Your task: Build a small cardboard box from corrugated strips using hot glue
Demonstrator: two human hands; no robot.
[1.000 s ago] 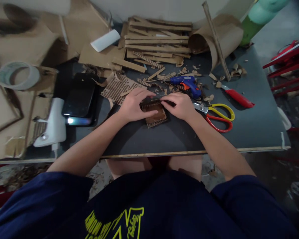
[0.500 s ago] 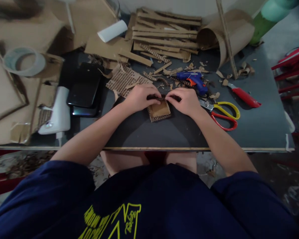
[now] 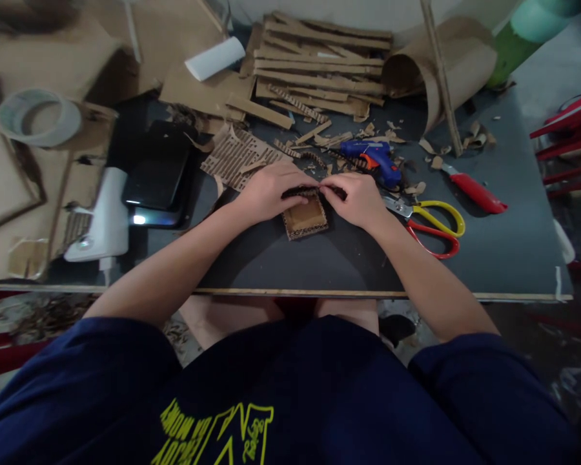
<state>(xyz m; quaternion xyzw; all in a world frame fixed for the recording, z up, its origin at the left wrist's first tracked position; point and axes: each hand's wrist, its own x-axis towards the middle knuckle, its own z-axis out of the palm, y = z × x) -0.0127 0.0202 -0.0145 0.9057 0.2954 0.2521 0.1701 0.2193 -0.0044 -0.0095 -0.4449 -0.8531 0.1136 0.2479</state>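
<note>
A small square cardboard tray [image 3: 308, 228] with corrugated edges lies on the dark table in front of me. My left hand [image 3: 275, 192] grips its far left side, the thumb inside the rim and the fingers over the far edge. At the far right corner my right hand [image 3: 356, 197] pinches thumb and forefinger together at the rim, close to my left fingertips. What the right fingertips pinch is partly hidden, but it looks like the tray's far corrugated edge. A ridged cardboard piece [image 3: 235, 158] lies just behind my left hand.
Right of my hands lie a blue glue gun [image 3: 375, 158], scissors [image 3: 438, 223] with yellow and red handles, and a red-handled cutter [image 3: 477, 192]. Cardboard strips [image 3: 324, 64] are stacked behind. At left are a tape roll [image 3: 39, 117], a white device [image 3: 101, 216] and a black phone-like object [image 3: 157, 171].
Both hands keep hold of the tray's far edge, with only slight finger shifts. The view has moved slightly, so the things at left appear a little farther left.
</note>
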